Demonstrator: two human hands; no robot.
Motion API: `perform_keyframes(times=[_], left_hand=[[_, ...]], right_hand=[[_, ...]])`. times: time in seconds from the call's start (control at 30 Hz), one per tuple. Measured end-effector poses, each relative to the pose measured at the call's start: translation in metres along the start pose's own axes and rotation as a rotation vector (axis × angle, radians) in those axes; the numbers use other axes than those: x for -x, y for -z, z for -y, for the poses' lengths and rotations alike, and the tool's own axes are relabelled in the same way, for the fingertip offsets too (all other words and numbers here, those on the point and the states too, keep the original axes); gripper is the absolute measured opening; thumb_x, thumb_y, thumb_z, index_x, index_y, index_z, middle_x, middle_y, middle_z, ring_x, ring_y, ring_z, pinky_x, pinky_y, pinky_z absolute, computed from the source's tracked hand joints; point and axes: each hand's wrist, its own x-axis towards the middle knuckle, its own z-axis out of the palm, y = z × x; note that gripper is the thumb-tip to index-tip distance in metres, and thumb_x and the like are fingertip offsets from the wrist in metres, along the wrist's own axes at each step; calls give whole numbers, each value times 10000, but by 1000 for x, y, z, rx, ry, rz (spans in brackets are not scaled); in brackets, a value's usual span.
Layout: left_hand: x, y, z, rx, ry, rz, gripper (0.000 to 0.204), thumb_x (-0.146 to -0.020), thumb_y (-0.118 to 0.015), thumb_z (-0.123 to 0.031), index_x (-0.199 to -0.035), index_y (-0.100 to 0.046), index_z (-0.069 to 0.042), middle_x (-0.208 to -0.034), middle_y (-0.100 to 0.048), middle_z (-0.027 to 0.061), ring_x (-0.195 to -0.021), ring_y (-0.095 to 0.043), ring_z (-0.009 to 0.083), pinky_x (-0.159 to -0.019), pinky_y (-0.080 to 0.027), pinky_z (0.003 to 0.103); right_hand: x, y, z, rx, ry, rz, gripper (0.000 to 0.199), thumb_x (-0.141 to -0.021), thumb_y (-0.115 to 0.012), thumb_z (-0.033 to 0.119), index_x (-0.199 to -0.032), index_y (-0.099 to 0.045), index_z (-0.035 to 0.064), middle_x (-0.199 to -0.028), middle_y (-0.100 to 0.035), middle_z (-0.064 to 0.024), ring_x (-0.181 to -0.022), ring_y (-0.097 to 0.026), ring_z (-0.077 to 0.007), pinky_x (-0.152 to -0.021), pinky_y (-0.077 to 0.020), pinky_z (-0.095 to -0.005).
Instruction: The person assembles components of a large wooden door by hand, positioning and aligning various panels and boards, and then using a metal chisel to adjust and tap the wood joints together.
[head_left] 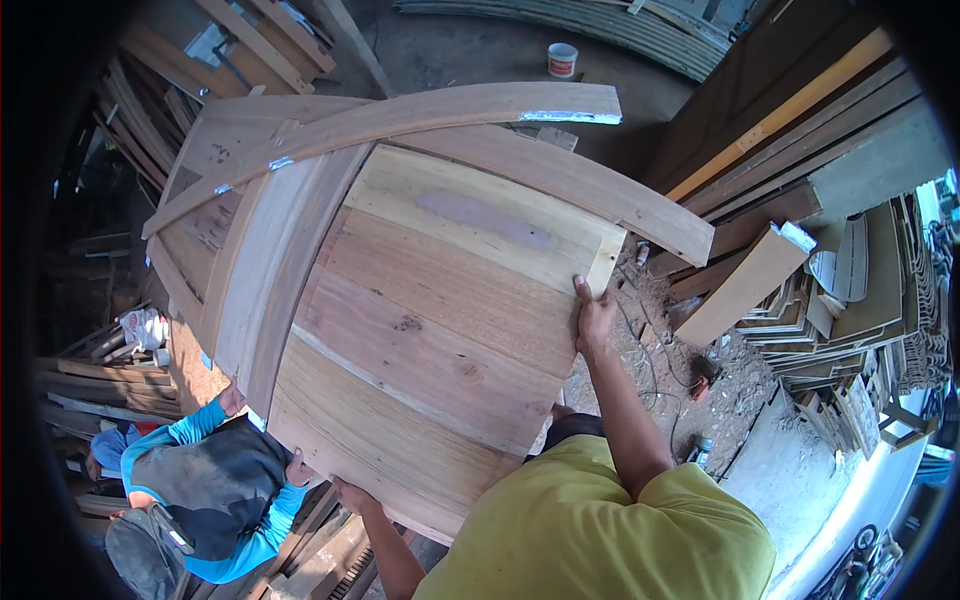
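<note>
Panel [430,320] of glued wooden boards, large and slightly bowed, held tilted above the workshop floor [690,350]; no bench is visible beneath it. At lower left, a co-worker in a blue long-sleeved top [215,485] supports the panel's lower-left edge, fingers tucked under it. The wearer's left hand [352,494] grips the bottom edge from below, fingers curled beneath the wood and mostly hidden. The right hand [594,318] clasps the right edge near the upper-right corner, thumb on the face, fingers wrapped behind. Two curved rails [420,115] rest across the top of the panel, one bearing a strip of silver tape. Stacked timber [800,140] crowds the right side; a white cup [563,60] stands on the floor beyond. Good handling here appears to call for firm grips at opposite edges, level lifting matched with the co-worker, and care that the loose rails do not slide off.
</note>
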Motion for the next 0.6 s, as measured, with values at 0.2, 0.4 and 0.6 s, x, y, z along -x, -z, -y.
perform_keyframes(times=[0.2, 0.4, 0.6], left_hand=[[-23, 9, 22, 65, -20, 36, 653, -1065, -405, -472, -1408, -555, 64, -1354, -638, 236, -1133, -679, 358, -992, -566, 441], [-20, 9, 19, 104, 10, 30, 649, -1056, -439, -462, -1423, -528, 66, -1351, -633, 236, -1146, -674, 359, -987, -574, 453], [-21, 10, 14, 51, 17, -4, 626, -1074, -434, -452, -1363, -582, 83, -1314, -660, 215, -1122, -679, 345, -979, -562, 443]], right_hand=[[11, -3, 13, -106, 15, 54, 517, -918, -799, 193, -1278, -547, -80, -1184, -691, -190, -1067, -659, -250, -961, -520, -385], [11, 0, 13, -83, 25, 39, 479, -936, -776, 159, -1292, -555, -75, -1193, -692, -185, -1084, -656, -247, -973, -512, -380], [15, 0, 18, -80, 10, 39, 472, -947, -762, 151, -1308, -560, -75, -1209, -692, -182, -1089, -659, -251, -976, -512, -379]])
